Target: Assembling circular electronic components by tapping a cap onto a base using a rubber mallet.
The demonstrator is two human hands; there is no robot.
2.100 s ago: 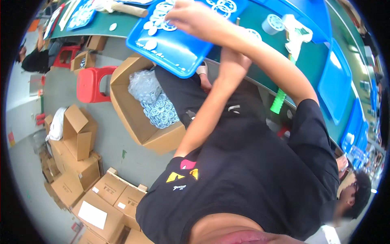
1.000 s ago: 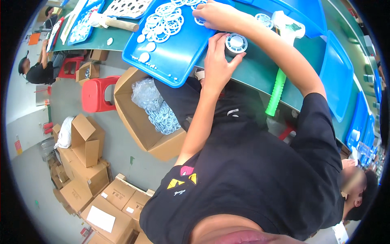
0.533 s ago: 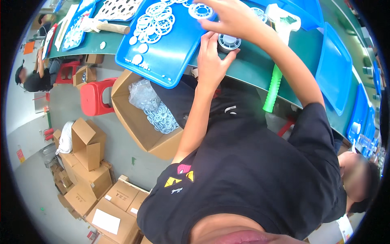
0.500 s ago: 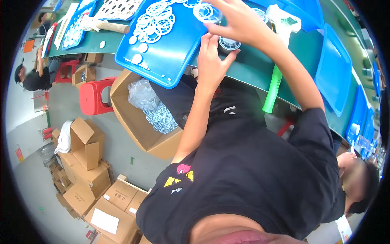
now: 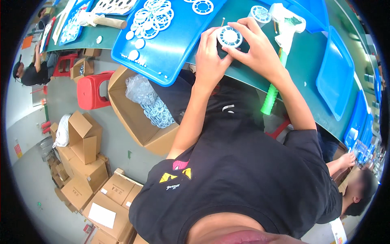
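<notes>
Between my hands, over the green table (image 5: 306,67), is a round part (image 5: 230,37) topped by a white spoked ring. My left hand (image 5: 210,55) curls around its left side, thumb toward the near edge. From the right, my right hand (image 5: 256,48) grips the rim with thumb and fingers. What lies beneath the ring is mostly hidden. Just beyond the right hand, a clear cylinder with a white spoked ring (image 5: 260,14) stands on the table. Right of that hand lies a hammer with a green ribbed handle (image 5: 269,100) and a head wrapped in white plastic (image 5: 287,23).
Left of my hands, a blue tray (image 5: 172,51) bears white spoked rings (image 5: 151,28) and small white discs (image 5: 134,55). Another blue tray (image 5: 335,73) lies right. An open carton (image 5: 124,95) of rings and a red stool (image 5: 92,90) stand left. Co-workers sit at both sides.
My right hand has come down from the blue tray's edge to the round part. A white spoked ring now shows on its top, which looked darker before. My left hand stays beside it.
</notes>
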